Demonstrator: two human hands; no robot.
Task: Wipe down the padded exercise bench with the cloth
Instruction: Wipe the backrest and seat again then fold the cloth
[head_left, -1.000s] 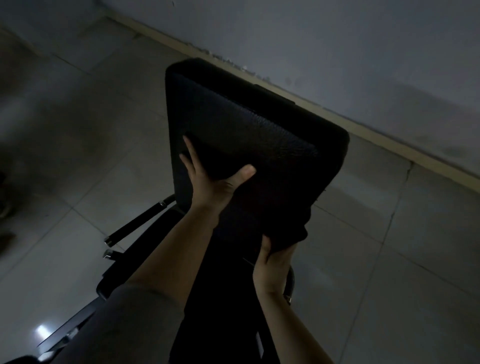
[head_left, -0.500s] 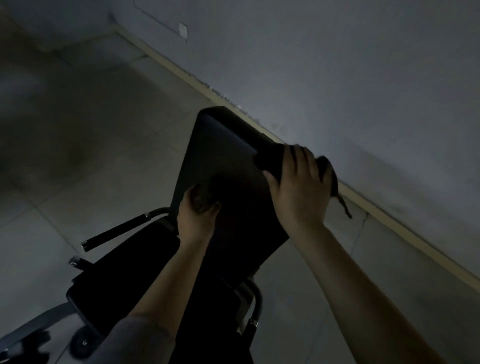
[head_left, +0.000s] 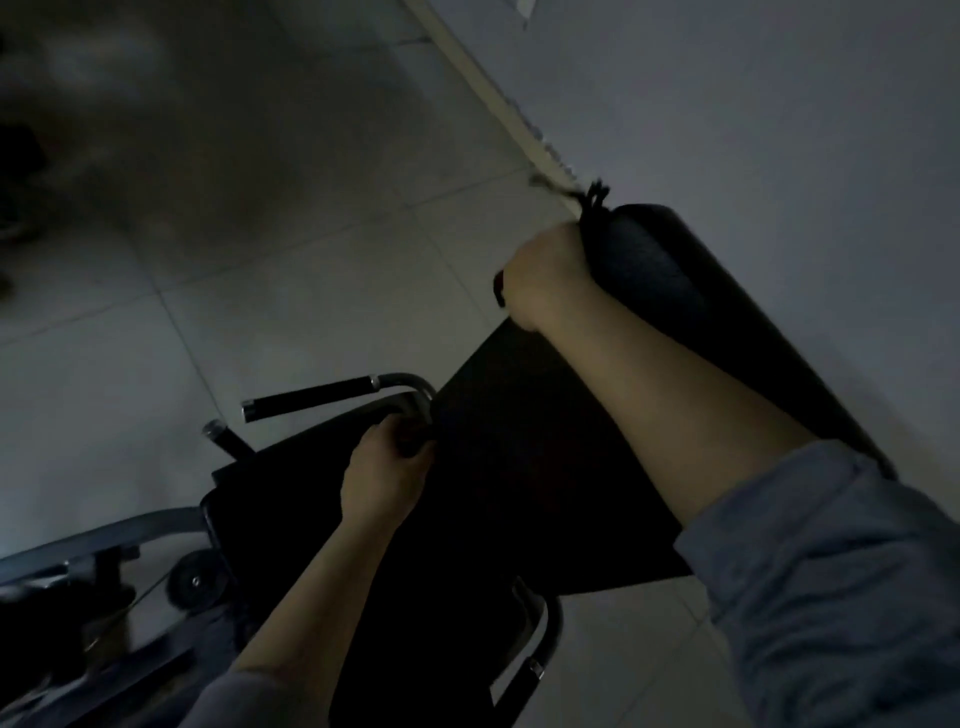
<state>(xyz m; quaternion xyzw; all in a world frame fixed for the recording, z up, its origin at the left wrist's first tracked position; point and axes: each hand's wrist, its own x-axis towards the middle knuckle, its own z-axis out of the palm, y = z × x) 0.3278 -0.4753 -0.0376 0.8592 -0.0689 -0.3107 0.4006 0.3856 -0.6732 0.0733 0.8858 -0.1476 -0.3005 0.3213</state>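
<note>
Both hands (head_left: 543, 273) lower; one cloth (head_left: 595, 205).

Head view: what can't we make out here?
- Cloth: dark against the dark backrest pad; only a frayed end shows.
- Right hand: fingers hidden over the pad's top edge.
- Left hand: grip lost in shadow.
- Bench frame: cut off by the left edge, blurred.

A dark cloth (head_left: 597, 208) is pressed onto the bench pad (head_left: 675, 291) by the right hand (head_left: 545, 275); the frame tube (head_left: 415, 400) is gripped by the left hand (head_left: 384, 473).
</note>
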